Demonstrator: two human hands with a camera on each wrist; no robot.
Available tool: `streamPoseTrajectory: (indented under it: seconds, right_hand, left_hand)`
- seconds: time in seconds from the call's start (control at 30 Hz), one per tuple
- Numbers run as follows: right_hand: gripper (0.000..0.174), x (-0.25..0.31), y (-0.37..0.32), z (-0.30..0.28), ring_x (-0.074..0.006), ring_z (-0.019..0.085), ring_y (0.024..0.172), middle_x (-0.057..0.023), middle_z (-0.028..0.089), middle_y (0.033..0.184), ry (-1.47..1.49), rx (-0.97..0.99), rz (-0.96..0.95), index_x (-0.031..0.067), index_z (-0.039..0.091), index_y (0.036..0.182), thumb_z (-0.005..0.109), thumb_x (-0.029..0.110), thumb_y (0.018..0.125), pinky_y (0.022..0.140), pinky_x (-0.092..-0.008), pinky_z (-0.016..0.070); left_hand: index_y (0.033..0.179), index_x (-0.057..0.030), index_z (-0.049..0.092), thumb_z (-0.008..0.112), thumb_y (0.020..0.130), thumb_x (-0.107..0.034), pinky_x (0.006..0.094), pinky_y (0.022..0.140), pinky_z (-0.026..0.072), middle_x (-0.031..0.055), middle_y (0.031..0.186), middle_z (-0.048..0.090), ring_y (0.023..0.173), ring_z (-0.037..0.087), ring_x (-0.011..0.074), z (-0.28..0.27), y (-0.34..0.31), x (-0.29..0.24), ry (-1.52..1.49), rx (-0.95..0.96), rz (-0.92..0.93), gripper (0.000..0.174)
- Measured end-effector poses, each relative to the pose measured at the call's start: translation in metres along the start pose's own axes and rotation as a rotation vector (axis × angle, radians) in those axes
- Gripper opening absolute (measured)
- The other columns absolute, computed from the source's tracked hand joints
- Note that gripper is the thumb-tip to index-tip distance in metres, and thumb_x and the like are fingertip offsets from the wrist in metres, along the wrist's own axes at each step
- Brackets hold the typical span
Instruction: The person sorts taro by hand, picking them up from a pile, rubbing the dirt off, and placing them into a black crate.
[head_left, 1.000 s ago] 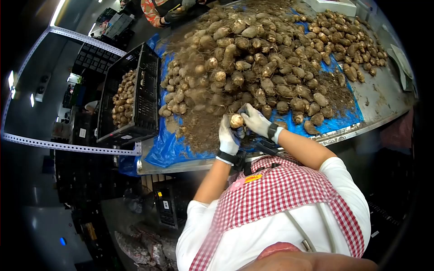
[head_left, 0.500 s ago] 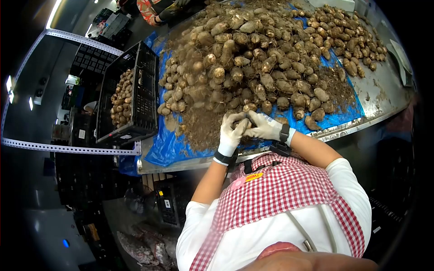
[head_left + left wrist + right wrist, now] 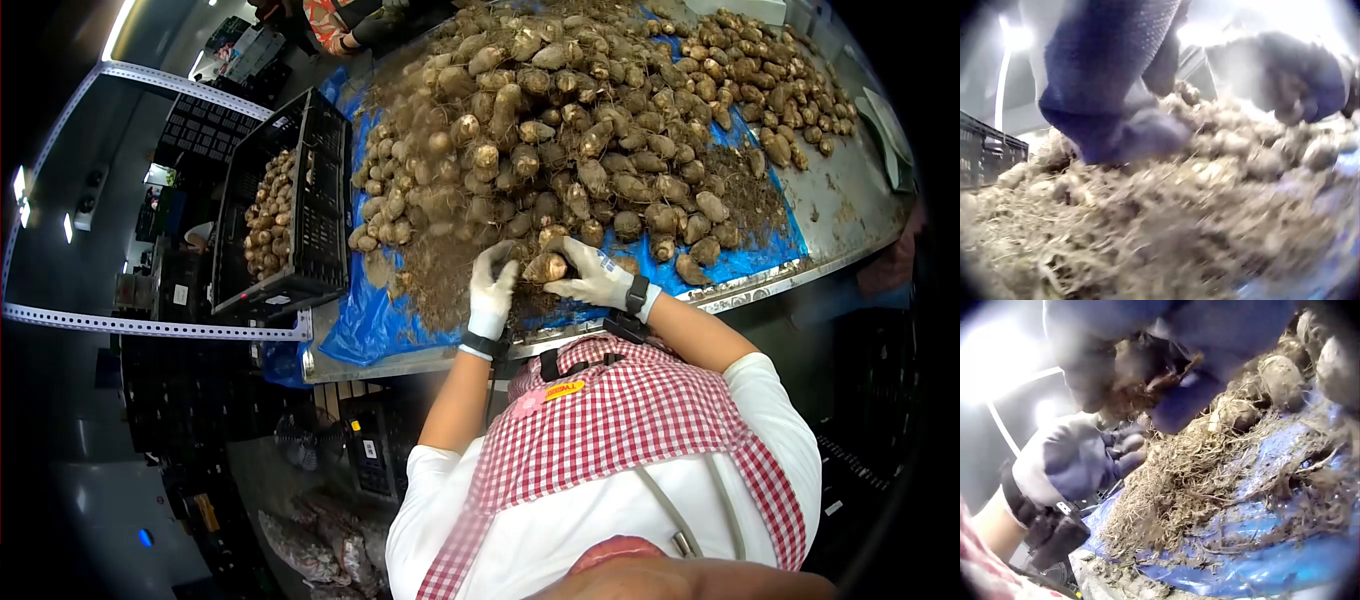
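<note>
Over the table's near edge, my gloved right hand (image 3: pixel 598 281) grips a brown taro (image 3: pixel 543 268), its pale cut end showing. In the right wrist view the blue-coated fingers of that glove wrap the taro (image 3: pixel 1133 370), and dry fibres stick out of it. My left hand (image 3: pixel 490 292), gloved too, hovers just left of the taro with fingers loosely bent. Thumb and fingers of the left hand (image 3: pixel 1100 75) are apart in the left wrist view, nothing visible between them. Below both hands lie loose roots and soil (image 3: pixel 1166 500). A large heap of hairy taros (image 3: pixel 590 130) rises right beyond.
Blue plastic sheeting (image 3: pixel 360 335) covers part of the metal table (image 3: pixel 850 215). A black crate (image 3: pixel 322 200) with taros stands at left. Another taro pile (image 3: pixel 770 85) lies at far right. Across the table is another person's patterned sleeve (image 3: pixel 325 25).
Both hands first held a taro together, its cut end up, then closed over it. Now my left hand has come away to the left, while the right hand holds a taro.
</note>
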State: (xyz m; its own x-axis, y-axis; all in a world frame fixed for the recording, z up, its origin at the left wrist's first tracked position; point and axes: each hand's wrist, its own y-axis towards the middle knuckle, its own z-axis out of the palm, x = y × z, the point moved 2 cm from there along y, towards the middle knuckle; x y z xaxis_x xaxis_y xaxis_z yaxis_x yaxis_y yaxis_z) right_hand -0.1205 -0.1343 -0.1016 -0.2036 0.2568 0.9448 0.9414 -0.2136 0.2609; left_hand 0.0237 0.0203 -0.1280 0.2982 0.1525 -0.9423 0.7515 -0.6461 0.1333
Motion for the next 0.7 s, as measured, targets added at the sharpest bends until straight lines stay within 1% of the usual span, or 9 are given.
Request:
streamPoseTrajectory:
  seconds: [0.13, 0.23, 0.3, 0.33, 0.37, 0.47, 0.57, 0.6, 0.7]
  right_hand:
    - [0.049, 0.004, 0.002, 0.009, -0.0214, 0.057, 0.089, -0.0154, 0.059, 0.096, 0.051, 0.023, 0.122, -0.0031, 0.050, 0.114, 0.073, 0.023, 0.080, 0.077, -0.0353, 0.0473]
    - [0.050, -0.004, 0.000, 0.019, -0.0243, 0.054, 0.083, -0.0161, 0.057, 0.091, 0.015, 0.010, 0.082, -0.0041, 0.051, 0.109, 0.075, 0.026, 0.077, 0.073, -0.0371, 0.0460]
    - [0.051, -0.007, -0.003, 0.020, -0.0265, 0.055, 0.083, -0.0174, 0.056, 0.091, -0.155, -0.023, -0.095, -0.0043, 0.052, 0.107, 0.076, 0.028, 0.077, 0.073, -0.0376, 0.0460]
    - [0.051, 0.015, -0.005, 0.014, -0.0294, 0.057, 0.087, -0.0203, 0.057, 0.094, -0.138, -0.005, 0.035, -0.0045, 0.053, 0.106, 0.077, 0.030, 0.077, 0.076, -0.0373, 0.0467]
    - [0.050, 0.006, 0.000, 0.013, -0.0274, 0.058, 0.093, -0.0205, 0.059, 0.099, -0.100, -0.029, -0.076, -0.0043, 0.053, 0.108, 0.077, 0.028, 0.078, 0.081, -0.0359, 0.0476]
    - [0.063, 0.007, 0.000, -0.001, -0.0188, 0.057, 0.097, -0.0135, 0.061, 0.109, 0.043, -0.039, 0.085, -0.0037, 0.048, 0.122, 0.079, 0.033, 0.080, 0.087, -0.0335, 0.0479]
    - [0.061, 0.000, -0.003, 0.002, -0.0173, 0.057, 0.096, -0.0134, 0.061, 0.107, 0.054, -0.072, 0.125, -0.0039, 0.047, 0.121, 0.078, 0.031, 0.081, 0.083, -0.0330, 0.0486]
    - [0.061, -0.006, -0.003, 0.005, -0.0159, 0.056, 0.094, -0.0132, 0.061, 0.105, 0.044, -0.086, 0.093, -0.0040, 0.047, 0.121, 0.078, 0.031, 0.081, 0.080, -0.0322, 0.0487]
    - [0.059, -0.002, -0.001, 0.012, -0.0140, 0.054, 0.091, -0.0111, 0.061, 0.102, 0.162, -0.049, 0.065, -0.0038, 0.048, 0.119, 0.078, 0.030, 0.081, 0.078, -0.0305, 0.0482]
  left_hand:
    - [0.107, 0.0005, 0.064, 0.068, 0.083, -0.014, 0.0323, 0.086, 0.0484, 0.0172, 0.110, 0.057, 0.099, 0.060, 0.0242, 0.022, -0.015, -0.054, 0.245, 0.100, 0.158, 0.029]
    - [0.086, 0.0010, 0.062, 0.064, 0.087, -0.009, 0.0312, 0.068, 0.0492, 0.0111, 0.079, 0.063, 0.073, 0.060, 0.0161, 0.031, -0.010, -0.040, 0.071, -0.010, 0.082, 0.011]
    - [0.079, 0.0002, 0.059, 0.063, 0.090, -0.012, 0.0284, 0.059, 0.0454, 0.0061, 0.066, 0.060, 0.062, 0.054, 0.0115, 0.027, -0.006, -0.049, 0.133, -0.105, 0.032, 0.017]
    - [0.078, 0.0005, 0.058, 0.062, 0.092, -0.015, 0.0261, 0.054, 0.0411, 0.0047, 0.067, 0.059, 0.058, 0.049, 0.0090, 0.023, -0.001, -0.034, 0.185, -0.136, 0.030, 0.022]
    - [0.082, -0.0001, 0.060, 0.063, 0.091, -0.018, 0.0311, 0.055, 0.0444, 0.0061, 0.065, 0.057, 0.059, 0.052, 0.0136, 0.014, 0.000, -0.017, 0.069, -0.119, -0.180, 0.021]
    - [0.094, -0.0005, 0.059, 0.060, 0.093, -0.018, 0.0255, 0.055, 0.0498, 0.0012, 0.068, 0.058, 0.058, 0.056, 0.0090, 0.000, -0.005, -0.015, 0.035, -0.130, -0.479, 0.017]
    - [0.118, -0.0004, 0.059, 0.061, 0.092, -0.017, 0.0291, 0.083, 0.0508, 0.0100, 0.105, 0.063, 0.091, 0.061, 0.0164, 0.006, -0.012, -0.015, 0.178, 0.027, 0.159, 0.031]
    - [0.120, -0.0010, 0.059, 0.064, 0.089, -0.016, 0.0310, 0.093, 0.0457, 0.0122, 0.113, 0.060, 0.102, 0.058, 0.0205, 0.010, -0.015, -0.030, 0.102, 0.113, -0.035, 0.034]
    - [0.101, -0.0005, 0.065, 0.065, 0.084, -0.011, 0.0341, 0.079, 0.0491, 0.0161, 0.102, 0.063, 0.091, 0.062, 0.0281, 0.015, -0.021, -0.046, 0.311, 0.020, 0.308, 0.020]
